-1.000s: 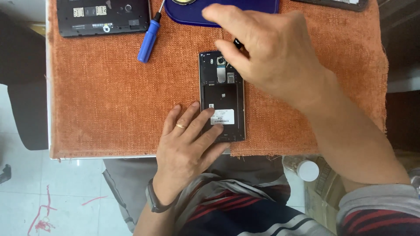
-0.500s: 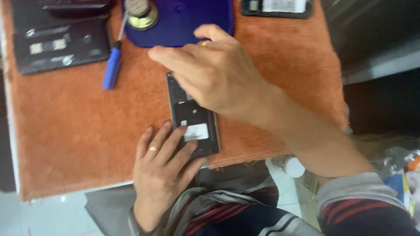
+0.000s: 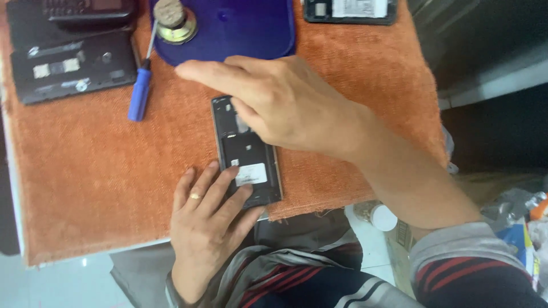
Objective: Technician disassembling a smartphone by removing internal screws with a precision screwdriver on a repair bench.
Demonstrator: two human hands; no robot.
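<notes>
Over the last second the view has drifted right and downward, so the opened black phone (image 3: 246,154) now lies nearer the middle of the orange-covered desk (image 3: 85,188). The right hand (image 3: 279,105) has slid leftward over the phone's upper half, its forefinger stretched out flat (whether it pinches anything underneath cannot be told). The left hand (image 3: 208,214) still presses spread fingers on the lower end. Counted: one blue screwdriver (image 3: 140,94), one blue tray (image 3: 240,28), three other dark devices.

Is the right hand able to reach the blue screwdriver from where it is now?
Probably yes: the right hand hovers over the opened phone, and only bare orange cloth lies between it and the blue screwdriver.
</notes>
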